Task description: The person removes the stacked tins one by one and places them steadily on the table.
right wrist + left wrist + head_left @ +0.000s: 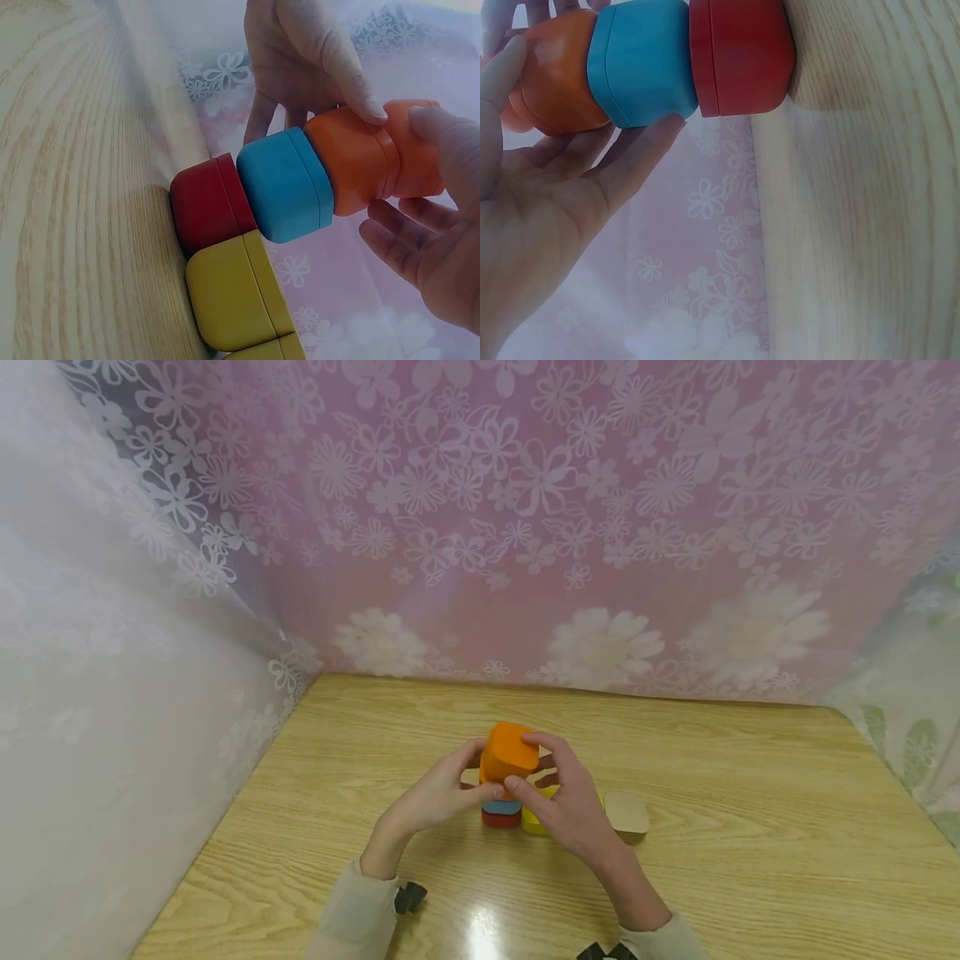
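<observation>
A stack of small rounded boxes with lid seams rises from the table: a red box (210,206) lowest, a blue box (279,191) on it, then an orange box (346,161). My left hand (431,797) grips that orange box, thumb on the near side, with fingers reaching behind down to the blue one. Above it, my right hand (573,802) pinches a second orange box (512,750) between thumb and fingers. In the head view this upper box looks tilted, its underside right at the top of the lower orange box.
A yellow box (232,296) stands against the red one, with another yellow box (270,350) beside it, partly covered by my right hand in the head view. A beige box (627,814) ends the row on the wooden table (750,777). Flowered curtains (525,527) hang behind.
</observation>
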A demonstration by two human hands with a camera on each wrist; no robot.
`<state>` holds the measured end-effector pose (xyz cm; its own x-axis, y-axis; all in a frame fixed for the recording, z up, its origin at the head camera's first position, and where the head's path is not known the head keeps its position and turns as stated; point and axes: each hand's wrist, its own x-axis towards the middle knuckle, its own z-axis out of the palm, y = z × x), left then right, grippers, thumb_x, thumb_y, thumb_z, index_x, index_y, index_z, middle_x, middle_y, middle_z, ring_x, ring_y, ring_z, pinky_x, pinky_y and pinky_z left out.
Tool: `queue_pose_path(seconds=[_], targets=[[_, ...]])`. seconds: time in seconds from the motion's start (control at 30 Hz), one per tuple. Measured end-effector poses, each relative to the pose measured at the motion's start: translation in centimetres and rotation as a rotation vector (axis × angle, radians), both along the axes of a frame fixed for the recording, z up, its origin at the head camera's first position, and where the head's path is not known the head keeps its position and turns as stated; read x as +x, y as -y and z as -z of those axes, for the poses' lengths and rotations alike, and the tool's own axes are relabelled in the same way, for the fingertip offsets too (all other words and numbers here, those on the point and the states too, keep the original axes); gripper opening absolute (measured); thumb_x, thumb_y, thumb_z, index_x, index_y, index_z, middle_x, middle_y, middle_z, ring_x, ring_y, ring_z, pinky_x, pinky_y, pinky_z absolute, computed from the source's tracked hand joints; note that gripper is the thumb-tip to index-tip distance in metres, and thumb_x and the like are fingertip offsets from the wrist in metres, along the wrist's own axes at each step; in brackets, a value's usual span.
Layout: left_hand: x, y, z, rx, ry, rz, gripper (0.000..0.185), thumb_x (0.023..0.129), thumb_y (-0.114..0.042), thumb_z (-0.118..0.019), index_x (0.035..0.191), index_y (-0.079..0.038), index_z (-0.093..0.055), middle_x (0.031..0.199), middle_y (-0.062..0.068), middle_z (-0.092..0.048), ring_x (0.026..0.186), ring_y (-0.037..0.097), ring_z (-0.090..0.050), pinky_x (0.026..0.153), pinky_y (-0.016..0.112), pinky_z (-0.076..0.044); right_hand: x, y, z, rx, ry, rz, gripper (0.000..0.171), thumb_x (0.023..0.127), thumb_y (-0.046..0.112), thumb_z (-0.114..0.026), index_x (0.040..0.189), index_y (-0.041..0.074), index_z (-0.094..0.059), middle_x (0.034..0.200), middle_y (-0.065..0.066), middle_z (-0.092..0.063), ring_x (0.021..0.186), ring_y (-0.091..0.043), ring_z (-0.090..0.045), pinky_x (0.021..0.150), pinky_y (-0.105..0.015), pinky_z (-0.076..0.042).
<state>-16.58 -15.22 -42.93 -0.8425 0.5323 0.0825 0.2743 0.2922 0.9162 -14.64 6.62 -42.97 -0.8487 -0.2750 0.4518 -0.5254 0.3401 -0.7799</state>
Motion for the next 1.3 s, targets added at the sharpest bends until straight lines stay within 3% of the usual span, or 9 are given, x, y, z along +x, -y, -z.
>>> queue_pose_path(seconds=[0.37, 0.57, 0.87, 1.3], targets=[[0.0, 0.0, 0.0, -0.013, -0.007, 0.003, 0.056, 0.097, -0.035, -0.065, 0.146, -0.022, -0.041, 0.135, -0.003, -0.054, 0.123, 0.015, -0.052, 0.095, 0.030, -0.052, 0.1, -0.2, -0.2, -0.007, -0.011, 0.002, 0.050, 0.090, 0.016, -0.075, 0.133, 0.011, -0.050, 0.127, -0.006, -0.060, 0.092, -0.017, -0.061, 0.076, -0.034, -0.057], [0.0, -0.1, 0.1, -0.020, -0.014, 0.004, 0.057, 0.098, -0.034, -0.065, 0.147, -0.023, -0.039, 0.139, -0.004, -0.052, 0.126, 0.015, -0.051, 0.095, 0.030, -0.052, 0.1, -0.5, -0.3, -0.008, 0.006, -0.003, 0.048, 0.091, 0.016, -0.075, 0.132, 0.012, -0.051, 0.126, -0.007, -0.060, 0.091, -0.022, -0.062, 0.076, -0.038, -0.057], [0.0, 0.0, 0.2, -0.027, -0.009, 0.008, 0.056, 0.098, -0.035, -0.064, 0.147, -0.025, -0.039, 0.138, -0.005, -0.051, 0.126, 0.014, -0.050, 0.095, 0.031, -0.052, 0.1, -0.8, -0.4, 0.008, 0.007, -0.020, 0.050, 0.090, 0.017, -0.075, 0.133, 0.013, -0.050, 0.123, -0.004, -0.060, 0.088, -0.013, -0.060, 0.075, -0.034, -0.057], [-0.1, 0.0, 0.2, -0.030, -0.005, 0.014, 0.056, 0.098, -0.035, -0.063, 0.147, -0.025, -0.038, 0.140, -0.004, -0.050, 0.127, 0.014, -0.049, 0.097, 0.032, -0.051, -0.1, -1.4, -0.7, 0.019, -0.008, -0.062, 0.051, 0.090, 0.014, -0.075, 0.134, 0.012, -0.049, 0.126, -0.005, -0.057, 0.086, -0.012, -0.062, 0.074, -0.029, -0.056]])
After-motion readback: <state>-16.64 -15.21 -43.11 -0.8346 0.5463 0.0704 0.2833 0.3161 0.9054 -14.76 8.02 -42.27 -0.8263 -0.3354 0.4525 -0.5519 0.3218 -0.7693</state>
